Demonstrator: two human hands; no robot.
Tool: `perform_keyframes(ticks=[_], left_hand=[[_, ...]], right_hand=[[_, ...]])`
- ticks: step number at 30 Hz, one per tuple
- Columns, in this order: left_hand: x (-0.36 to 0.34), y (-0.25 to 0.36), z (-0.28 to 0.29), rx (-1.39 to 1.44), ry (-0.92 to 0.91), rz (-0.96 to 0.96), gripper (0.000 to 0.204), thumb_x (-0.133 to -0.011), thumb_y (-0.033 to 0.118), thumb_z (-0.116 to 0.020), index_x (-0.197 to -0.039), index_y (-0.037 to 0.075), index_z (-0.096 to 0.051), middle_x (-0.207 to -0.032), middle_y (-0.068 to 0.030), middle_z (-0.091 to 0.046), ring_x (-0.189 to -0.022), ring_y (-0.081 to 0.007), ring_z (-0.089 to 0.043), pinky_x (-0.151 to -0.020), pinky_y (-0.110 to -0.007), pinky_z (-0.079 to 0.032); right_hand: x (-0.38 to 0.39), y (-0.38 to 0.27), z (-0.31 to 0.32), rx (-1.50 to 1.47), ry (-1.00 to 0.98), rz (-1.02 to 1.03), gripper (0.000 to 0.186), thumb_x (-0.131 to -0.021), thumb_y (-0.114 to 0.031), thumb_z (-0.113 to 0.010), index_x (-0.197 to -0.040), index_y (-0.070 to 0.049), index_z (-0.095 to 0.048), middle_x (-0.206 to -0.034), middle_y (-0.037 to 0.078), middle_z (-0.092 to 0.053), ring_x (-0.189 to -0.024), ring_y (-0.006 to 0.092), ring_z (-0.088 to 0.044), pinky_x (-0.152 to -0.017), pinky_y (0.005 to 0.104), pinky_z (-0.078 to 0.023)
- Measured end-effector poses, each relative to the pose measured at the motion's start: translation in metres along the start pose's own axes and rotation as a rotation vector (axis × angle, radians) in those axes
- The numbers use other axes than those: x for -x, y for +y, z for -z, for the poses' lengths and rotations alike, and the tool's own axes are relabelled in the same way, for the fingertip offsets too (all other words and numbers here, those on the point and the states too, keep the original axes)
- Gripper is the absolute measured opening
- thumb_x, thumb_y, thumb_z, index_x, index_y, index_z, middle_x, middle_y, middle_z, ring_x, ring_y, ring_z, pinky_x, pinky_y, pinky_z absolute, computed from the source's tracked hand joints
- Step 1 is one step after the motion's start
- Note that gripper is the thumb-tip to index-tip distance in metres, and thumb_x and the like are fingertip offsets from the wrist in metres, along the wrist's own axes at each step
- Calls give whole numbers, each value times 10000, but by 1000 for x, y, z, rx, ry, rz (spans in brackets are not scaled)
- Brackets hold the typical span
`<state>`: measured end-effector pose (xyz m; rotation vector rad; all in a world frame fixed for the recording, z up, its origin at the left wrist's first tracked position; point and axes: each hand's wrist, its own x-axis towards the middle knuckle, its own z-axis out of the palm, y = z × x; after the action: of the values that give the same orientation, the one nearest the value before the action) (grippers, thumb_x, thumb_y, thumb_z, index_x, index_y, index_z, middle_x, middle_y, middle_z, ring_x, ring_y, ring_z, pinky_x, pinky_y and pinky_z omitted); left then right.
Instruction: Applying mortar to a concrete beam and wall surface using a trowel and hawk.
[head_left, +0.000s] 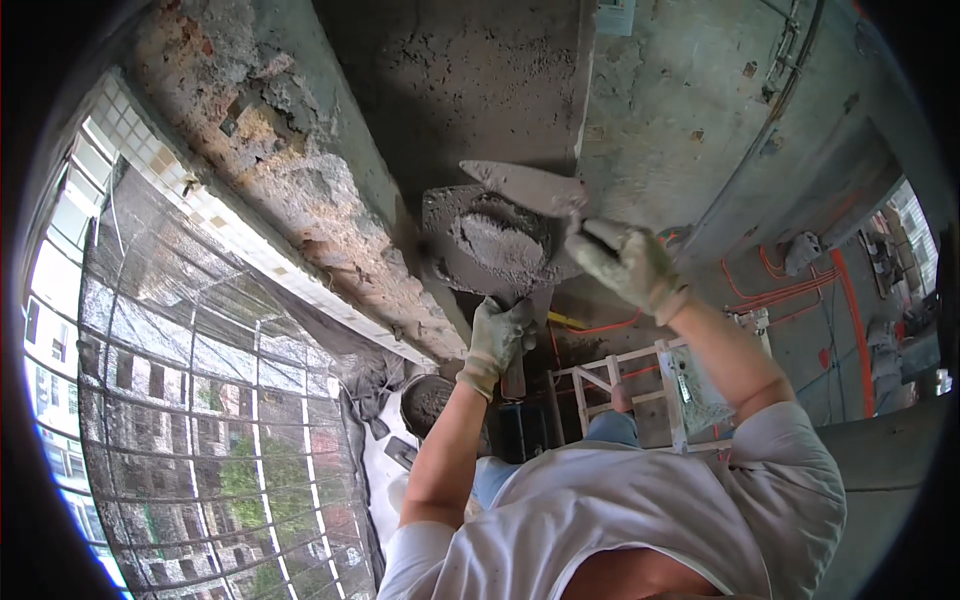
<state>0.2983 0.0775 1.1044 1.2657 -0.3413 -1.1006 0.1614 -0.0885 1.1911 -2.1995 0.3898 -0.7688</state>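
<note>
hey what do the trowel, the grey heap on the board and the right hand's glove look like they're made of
Trowel: probably metal, its thin, pointed blade dulled by a grey-brown film.
Grey heap: likely mortar or plaster, matte and lumpy.
Right glove: seemingly fabric, with a soft, wrinkled cuff; whether it is coated, I can't tell.

I'm standing on a building site.
Raw concrete wall (pixel 660 120), broken masonry (pixel 300 170) edge, netted scaffolding (pixel 200 350) outside, orange tubing (pixel 856 320) along the floor (pixel 790 345).

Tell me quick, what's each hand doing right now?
Left hand: closed, holding the mortar board.
Right hand: closed, holding the trowel.
</note>
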Motion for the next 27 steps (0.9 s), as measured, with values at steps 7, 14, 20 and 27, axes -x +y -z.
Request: perform_keyframes(ticks=[7, 14, 20, 27], left_hand=[[14, 27, 11, -235, -40, -315, 122, -877, 149, -660, -956, 60, -630, -734, -43, -614, -540, -142, -565, -456, -283, -440], [24, -16, -15, 288, -185, 7, 150, -927, 223, -610, -975, 81, -619, -733, -42, -578, -545, -189, -555, -465, -334, -453], [8, -5, -36, 32, -83, -10, 103, -857, 80, -664, -927, 74, -590, -709, -24, -542, -532, -139, -522, -432, -274, -398], [-28, 28, -8, -15, -34, -38, 113, -853, 130, -683, -878, 77, -586, -658, -50, -575, -462, -159, -519, -406, -287, -377]], right_hand=[[-37, -29, 65, 864, -57, 467, 180, -863, -217, -663, -1014, -125, -698, -1017, 75, -704, -805, 278, -677, -632, 379, -539], [-101, -27, 42, 898, 481, 875, 277, -798, -214, -683, -1075, -225, -695, -1031, 5, -689, -739, 220, -643, -632, 370, -540], [-234, -39, 62, 276, 117, 302, 512, -966, -501, -558, -1177, -37, -607, -793, 184, -679, -631, 235, -691, -591, 368, -590], [-258, -104, 157, 134, 9, 116, 546, -975, -405, -582, -1370, -32, -525, -823, 155, -685, -673, 218, -690, -614, 342, -603]])
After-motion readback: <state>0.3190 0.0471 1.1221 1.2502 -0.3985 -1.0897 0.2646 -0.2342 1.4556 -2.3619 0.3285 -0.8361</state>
